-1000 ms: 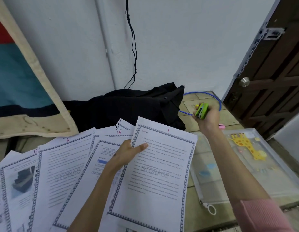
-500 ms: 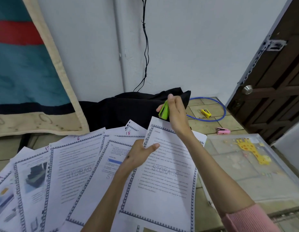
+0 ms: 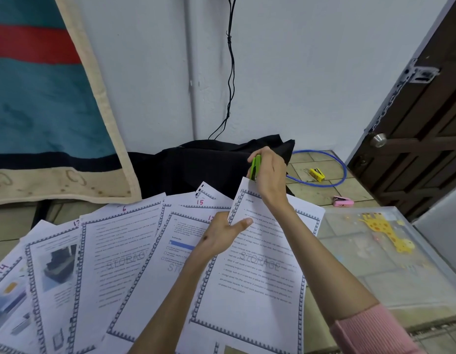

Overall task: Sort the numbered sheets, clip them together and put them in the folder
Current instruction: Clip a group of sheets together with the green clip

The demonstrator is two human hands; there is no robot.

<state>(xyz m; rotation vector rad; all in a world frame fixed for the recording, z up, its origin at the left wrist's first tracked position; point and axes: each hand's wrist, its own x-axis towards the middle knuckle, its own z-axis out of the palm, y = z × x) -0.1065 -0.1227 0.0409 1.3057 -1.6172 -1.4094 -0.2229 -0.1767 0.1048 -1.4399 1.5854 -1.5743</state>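
The right hand (image 3: 270, 172) grips a small green stapler (image 3: 255, 167) at the corner of the white bordered printed sheet (image 3: 257, 254) pinched by the left hand (image 3: 221, 236), and may clip it before the fanned numbered sheets (image 3: 119, 251) are sorted

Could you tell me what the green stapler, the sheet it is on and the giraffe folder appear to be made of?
Green stapler: likely glossy moulded plastic, judging by its bright, even colour. Top sheet: thin matt white paper, printed, bending where the left hand pinches it. Giraffe folder: seemingly clear, slightly glossy soft plastic, since floor tiles show through it.
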